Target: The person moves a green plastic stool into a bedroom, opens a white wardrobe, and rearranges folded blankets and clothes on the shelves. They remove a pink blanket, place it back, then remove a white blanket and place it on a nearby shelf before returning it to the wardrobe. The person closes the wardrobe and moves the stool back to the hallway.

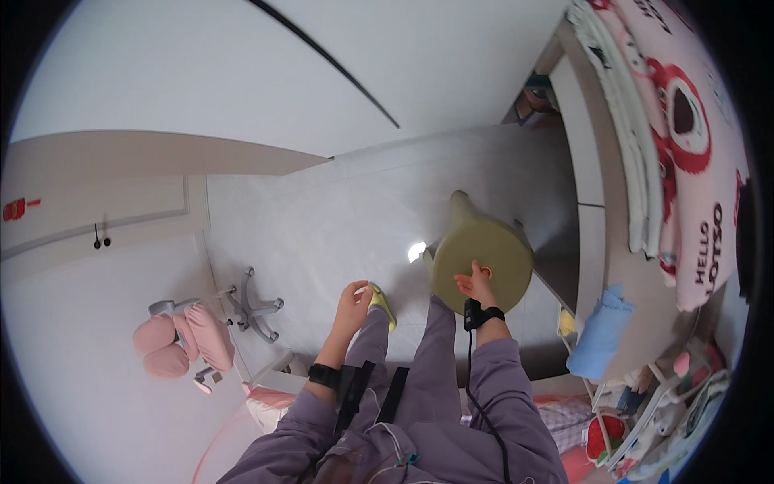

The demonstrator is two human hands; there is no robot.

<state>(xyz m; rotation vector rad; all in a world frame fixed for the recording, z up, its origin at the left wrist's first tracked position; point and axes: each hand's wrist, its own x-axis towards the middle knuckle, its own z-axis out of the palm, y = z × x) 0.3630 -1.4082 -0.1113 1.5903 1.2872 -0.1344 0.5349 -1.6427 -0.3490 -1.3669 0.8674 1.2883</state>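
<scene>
My left hand (353, 307) hangs above the grey floor and my yellow-green slipper (382, 302), its fingers loosely curved with nothing visible between them. Over the round seat of an olive-green stool (484, 242) is my right hand (476, 284), fingers spread and holding nothing that I can see. An orange ring-like thing (486, 273) shows beside that hand; whether it lies on the seat or is part of it, I cannot tell. A black device is strapped to my right wrist, with a cable running up the sleeve, and a black band circles my left wrist.
A pink cushioned swivel chair (205, 339) is at the left. On the right, a bed or bench edge (589, 163) bears folded bedding (683, 151) and a blue cloth (603, 333). White panels (290, 78) border the floor ahead. A white rack (653, 417) with items stands lower right.
</scene>
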